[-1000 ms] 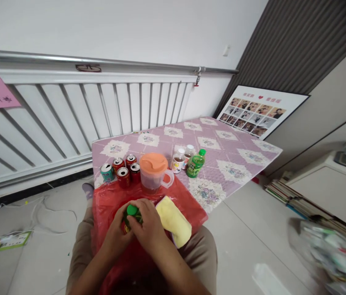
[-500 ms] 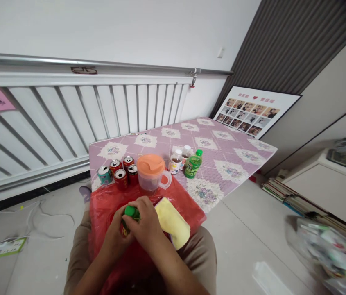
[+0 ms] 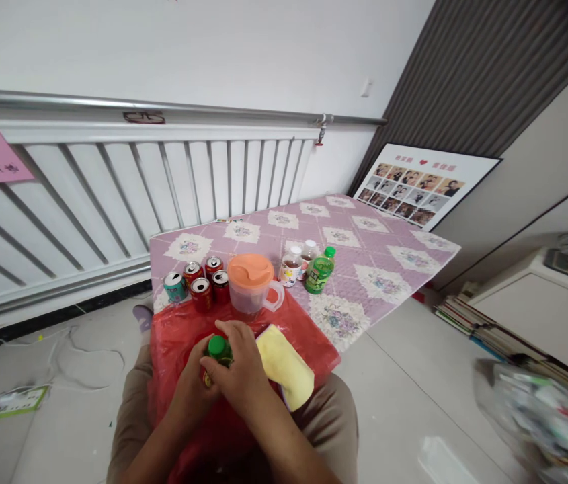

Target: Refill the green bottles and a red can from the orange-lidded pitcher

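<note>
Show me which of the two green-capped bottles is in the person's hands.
The nearer bottle, with the left hand and right hand around it; the farther bottle stands beside the white-capped bottles.

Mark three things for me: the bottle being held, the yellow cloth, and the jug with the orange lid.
Held bottle (image 3: 217, 346): head view, on top of its green cap.
Yellow cloth (image 3: 286, 368): head view, middle of its upper face.
Jug (image 3: 248, 299): head view, front of its see-through body, below the lid.
</note>
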A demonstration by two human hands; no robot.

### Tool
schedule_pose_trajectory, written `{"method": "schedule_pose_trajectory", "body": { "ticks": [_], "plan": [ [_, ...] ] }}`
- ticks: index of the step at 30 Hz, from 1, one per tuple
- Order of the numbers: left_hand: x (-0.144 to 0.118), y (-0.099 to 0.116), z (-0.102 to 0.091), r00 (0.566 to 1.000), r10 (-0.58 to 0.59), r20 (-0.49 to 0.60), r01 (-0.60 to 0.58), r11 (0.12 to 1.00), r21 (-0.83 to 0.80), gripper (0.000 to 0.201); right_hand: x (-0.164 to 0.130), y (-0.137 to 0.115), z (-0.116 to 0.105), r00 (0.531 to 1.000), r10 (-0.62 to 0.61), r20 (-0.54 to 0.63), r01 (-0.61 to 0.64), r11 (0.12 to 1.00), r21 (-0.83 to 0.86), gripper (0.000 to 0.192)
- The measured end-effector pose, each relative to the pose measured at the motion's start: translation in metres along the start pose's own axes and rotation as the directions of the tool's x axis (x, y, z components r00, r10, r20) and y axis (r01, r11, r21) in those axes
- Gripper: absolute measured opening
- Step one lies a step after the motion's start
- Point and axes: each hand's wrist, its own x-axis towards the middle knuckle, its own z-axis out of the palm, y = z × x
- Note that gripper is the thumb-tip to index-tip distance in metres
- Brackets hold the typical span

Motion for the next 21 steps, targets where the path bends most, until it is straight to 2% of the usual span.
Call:
{"method": "schedule_pose_trajectory", "body": {
  "ticks": [5,10,15,18,21],
  "plan": [
    [0.0006,0.0037,-0.0001,1.0,0.007,-0.006,-0.006,1.0,0.026,0.061,0.0008,0.0021,0.0011,1.0,0.012,0.002,-0.012,1.0,-0.003,0.043],
    [0.0012,0.005,0.0001,1.0,0.01,0.002,-0.01,1.0,0.012,0.061,-0.0021,0.0008,-0.0004,0.998,-0.06,0.006,0.06,0.998,0.017,0.049],
    [0.0008,0.0045,0.001,1.0,0.0,-0.015,0.0,1.0,-0.019,0.062,0.0008,0.0018,0.0004,0.999,-0.036,-0.033,0.037,0.999,0.021,0.06],
    [0.0012,0.0071,0.0019,0.999,0.028,-0.024,-0.029,0.998,-0.047,0.063,0.003,0.0036,0.0009,1.0,-0.006,-0.031,0.007,1.0,0.013,0.053],
    [0.0021,0.0098,0.0017,0.998,0.058,-0.003,-0.058,0.997,-0.053,0.062,0.0029,0.0045,0.0005,0.999,-0.034,-0.022,0.035,0.999,0.014,0.048]
  ]
}}
